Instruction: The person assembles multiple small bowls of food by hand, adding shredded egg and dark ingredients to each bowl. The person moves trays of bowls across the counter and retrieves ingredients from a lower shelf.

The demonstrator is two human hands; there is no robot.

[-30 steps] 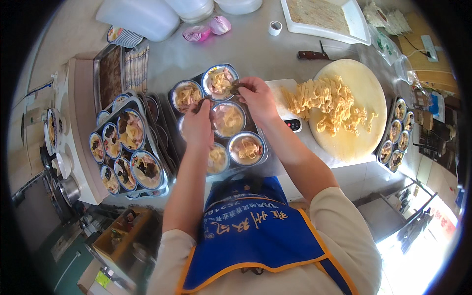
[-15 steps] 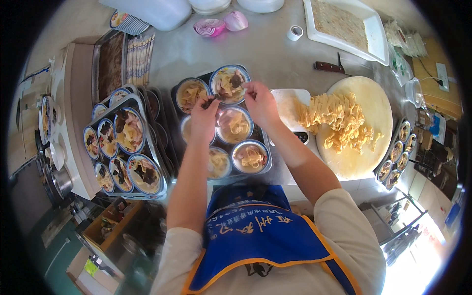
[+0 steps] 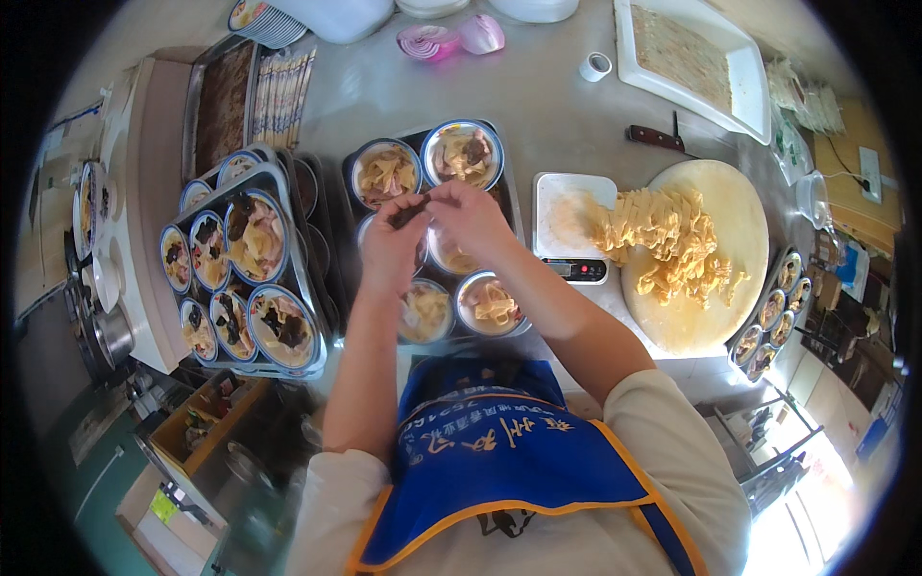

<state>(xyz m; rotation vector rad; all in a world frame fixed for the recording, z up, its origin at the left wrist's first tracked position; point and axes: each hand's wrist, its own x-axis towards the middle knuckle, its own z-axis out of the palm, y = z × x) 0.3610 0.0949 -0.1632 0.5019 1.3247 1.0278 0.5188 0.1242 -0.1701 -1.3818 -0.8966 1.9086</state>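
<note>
My two hands meet above a dark tray (image 3: 512, 206) of blue-rimmed bowls with pale, ribbon-like strips and pinkish pieces in them. Dark food bits (image 3: 409, 213), perhaps black fungus, are in the closed fingers of my left hand (image 3: 392, 252). Fingertips of my right hand (image 3: 471, 226) pinch together at these bits; what they grip is mostly hidden. Beyond the hands stand the far left bowl (image 3: 386, 175) and the far right bowl (image 3: 463, 156), which has a dark clump on top. My hands partly cover the middle bowls. The near right bowl (image 3: 490, 305) shows fully filled.
Left, stacked trays hold filled bowls (image 3: 254, 235) with dark topping. Right, yellow strips (image 3: 663, 230) spread from a white scale (image 3: 574, 216) onto a round board (image 3: 696, 322). A knife (image 3: 656, 137), white tub (image 3: 759, 106), tape roll (image 3: 595, 66) and cut onion (image 3: 480, 35) lie farther back.
My right hand has left the far right bowl and moved left to my left hand, where the fingers now meet. The whole view has shifted slightly.
</note>
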